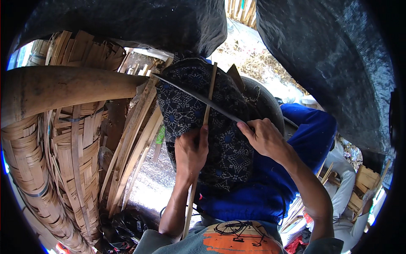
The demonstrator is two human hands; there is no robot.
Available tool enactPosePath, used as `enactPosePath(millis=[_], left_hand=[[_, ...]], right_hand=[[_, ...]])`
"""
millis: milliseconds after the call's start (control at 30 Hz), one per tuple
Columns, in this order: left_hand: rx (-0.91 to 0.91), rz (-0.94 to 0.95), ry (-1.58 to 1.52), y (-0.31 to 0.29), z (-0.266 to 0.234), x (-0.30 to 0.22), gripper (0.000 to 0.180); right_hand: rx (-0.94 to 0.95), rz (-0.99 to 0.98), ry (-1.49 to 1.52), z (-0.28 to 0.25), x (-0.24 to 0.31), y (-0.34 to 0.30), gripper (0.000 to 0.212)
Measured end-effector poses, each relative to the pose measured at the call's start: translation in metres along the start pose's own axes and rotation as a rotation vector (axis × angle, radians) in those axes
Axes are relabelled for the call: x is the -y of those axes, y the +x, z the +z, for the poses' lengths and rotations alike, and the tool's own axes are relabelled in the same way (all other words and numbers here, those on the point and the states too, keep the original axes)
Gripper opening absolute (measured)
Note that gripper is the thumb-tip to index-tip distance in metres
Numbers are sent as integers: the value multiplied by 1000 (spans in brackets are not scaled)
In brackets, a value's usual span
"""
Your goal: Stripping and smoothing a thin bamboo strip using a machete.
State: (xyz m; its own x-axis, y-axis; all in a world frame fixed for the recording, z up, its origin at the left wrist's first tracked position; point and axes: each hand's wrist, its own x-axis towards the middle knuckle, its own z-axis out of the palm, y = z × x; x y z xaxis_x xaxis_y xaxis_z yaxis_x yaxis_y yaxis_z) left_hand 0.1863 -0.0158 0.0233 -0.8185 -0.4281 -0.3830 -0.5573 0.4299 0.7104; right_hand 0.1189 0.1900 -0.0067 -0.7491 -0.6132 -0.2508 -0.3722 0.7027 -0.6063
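Pressing a knife blade (198, 98) against a bamboo strip (209, 95), both hands (191, 150) (262, 136) crowded.

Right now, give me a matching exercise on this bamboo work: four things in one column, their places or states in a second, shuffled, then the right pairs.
Things:
1. left hand
2. right hand
3. patterned cloth
4. woven bamboo mat

Places or states:
A. draped over the knee under both hands
B. grips the thin bamboo strip
C. stands at the left, beside loose slats
D. holds the long dark blade

Pairs: 1-B, 2-D, 3-A, 4-C
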Motion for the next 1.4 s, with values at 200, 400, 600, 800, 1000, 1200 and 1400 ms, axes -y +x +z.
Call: enactPosePath(millis=[200, 400, 600, 800, 1000, 1200, 1400], left_hand=[[-26, -27, -63, -6, 1, 3, 39], [114, -139, -143, -45, -7, -4, 45], [94, -160, -144, -38, -13, 2, 51], [197, -314, -544, -6, -20, 12, 52], [235, -459, -863, -6, -12, 18, 44], [183, -544, -952, -13, -12, 13, 41], [195, -581, -1086, -16, -15, 17, 31]], right_hand=[[-351, -202, -78, 13, 9, 14, 45], [-494, -308, -438, 32, -32, 55, 32], [-396, -457, -491, 6, -28, 64, 46], [-357, -523, -331, -10, 0, 19, 41], [4, -23, 176, -10, 20, 10, 37], [-256, -199, -35, -1, 22, 10, 45], [-202, -161, -58, 8, 23, 24, 48]])
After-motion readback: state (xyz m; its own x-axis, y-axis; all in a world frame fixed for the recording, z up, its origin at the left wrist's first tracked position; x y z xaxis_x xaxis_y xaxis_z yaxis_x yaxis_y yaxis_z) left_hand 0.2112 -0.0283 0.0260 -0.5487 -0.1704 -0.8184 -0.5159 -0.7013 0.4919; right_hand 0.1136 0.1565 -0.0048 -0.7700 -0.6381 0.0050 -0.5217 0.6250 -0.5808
